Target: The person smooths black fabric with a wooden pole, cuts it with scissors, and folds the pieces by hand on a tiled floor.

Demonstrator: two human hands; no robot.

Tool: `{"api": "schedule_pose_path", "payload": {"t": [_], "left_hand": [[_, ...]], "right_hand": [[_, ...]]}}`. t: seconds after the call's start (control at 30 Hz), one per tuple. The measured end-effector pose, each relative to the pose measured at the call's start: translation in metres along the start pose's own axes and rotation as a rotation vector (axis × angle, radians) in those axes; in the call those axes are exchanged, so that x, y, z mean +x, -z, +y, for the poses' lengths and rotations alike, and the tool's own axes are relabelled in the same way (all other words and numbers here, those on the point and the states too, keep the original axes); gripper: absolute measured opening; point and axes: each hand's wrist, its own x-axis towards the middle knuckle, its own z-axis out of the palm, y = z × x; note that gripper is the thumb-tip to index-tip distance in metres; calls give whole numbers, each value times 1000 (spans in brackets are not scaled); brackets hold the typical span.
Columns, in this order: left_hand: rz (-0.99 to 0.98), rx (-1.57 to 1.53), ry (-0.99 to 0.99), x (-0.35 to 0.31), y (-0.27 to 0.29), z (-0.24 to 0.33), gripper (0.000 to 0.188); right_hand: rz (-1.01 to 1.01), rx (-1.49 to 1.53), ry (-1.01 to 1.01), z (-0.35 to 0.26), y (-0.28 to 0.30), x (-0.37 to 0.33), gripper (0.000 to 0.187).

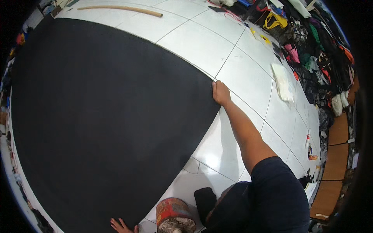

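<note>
A large black sheet (105, 108) lies spread over the white tiled floor and fills most of the left side. At its right corner, my right hand (221, 92) has its fingers closed on the sheet's edge, the arm stretched out forward. By the sheet's near edge, my left hand (123, 226) rests flat with its fingers spread; the picture's lower border cuts off part of it. Close to that hand stands a round red tin (174, 211) with a worn, dirty surface. My dark-socked foot (205, 200) is on the tiles beside the tin.
A long tan tube (120, 8) lies beyond the sheet's far edge. On the tiles (248, 73) to the right is a white plastic packet (283, 82). Heaped bags and cloth (311, 54) line the far right, with brown cardboard panels (336, 163) below and small tools (310, 145) nearby.
</note>
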Motion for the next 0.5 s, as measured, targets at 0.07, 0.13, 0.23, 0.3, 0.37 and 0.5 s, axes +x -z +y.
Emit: {"api": "schedule_pose_path", "payload": {"t": [0.07,0.13,0.23,0.3,0.37,0.5], "left_hand": [[83,-67,0,10,2,12,86],[-109,-15,35,3,5,7,93],[-49,-82,8,8,1,12,93],[-14,-14,7,-1,5,-3,96],[7,-73,11,4,-2,0,100],[-15,-27,57,-6,-12,-6,97]], "right_hand": [[-42,26,-17,10,-1,5,40],[-85,-15,-20,14,-7,-2,43],[-99,-85,32,38,0,9,43],[-191,-317,-143,-22,-1,-4,38],[54,-474,19,-26,16,-9,37],[21,-161,597,-126,40,-97,40]]}}
